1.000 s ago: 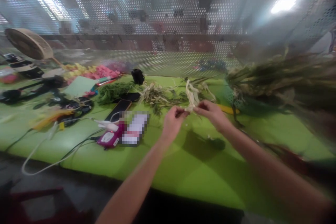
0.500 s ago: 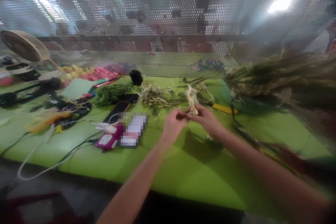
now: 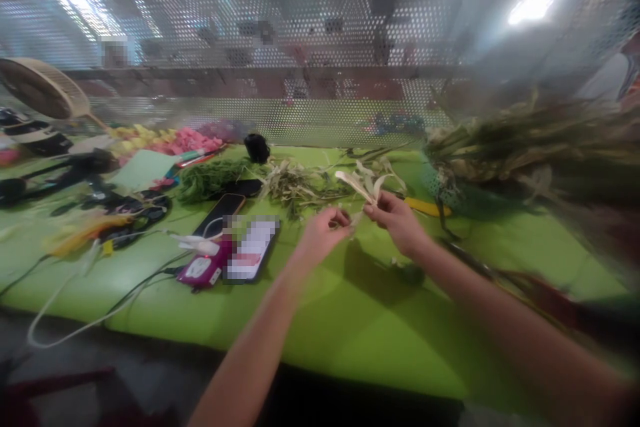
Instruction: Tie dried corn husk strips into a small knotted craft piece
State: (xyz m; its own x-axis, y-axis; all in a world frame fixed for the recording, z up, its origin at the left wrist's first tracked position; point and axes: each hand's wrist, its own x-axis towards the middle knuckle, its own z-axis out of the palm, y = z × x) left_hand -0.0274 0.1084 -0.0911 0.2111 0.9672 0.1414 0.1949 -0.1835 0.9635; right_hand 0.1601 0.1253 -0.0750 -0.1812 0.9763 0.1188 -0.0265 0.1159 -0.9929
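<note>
Over the green table [image 3: 320,320], my right hand [image 3: 400,221] pinches a sprig of pale dried leaves [image 3: 361,185] by its lower end, and the leaves fan out up and to the left. My left hand [image 3: 323,232] is just to the left, fingers curled together. A thin pale bit shows beside its fingertips; whether they grip it is blurred. Behind both hands lies a loose heap of dried leaves and stems [image 3: 290,181]. A yellow-handled tool [image 3: 427,206] lies beyond my right hand, partly hidden.
Left of my hands are a lit phone [image 3: 254,250], a dark phone [image 3: 220,213] and a magenta power box [image 3: 200,270] with cables. Farther off are green foliage [image 3: 207,179], pink flowers [image 3: 193,141] and a fan [image 3: 45,88]. A large dried plant bundle [image 3: 500,147] stands right.
My hands have moved apart, the left drawing a little to the left. The dried leaves in my right hand, upright before, now spread and lean left.
</note>
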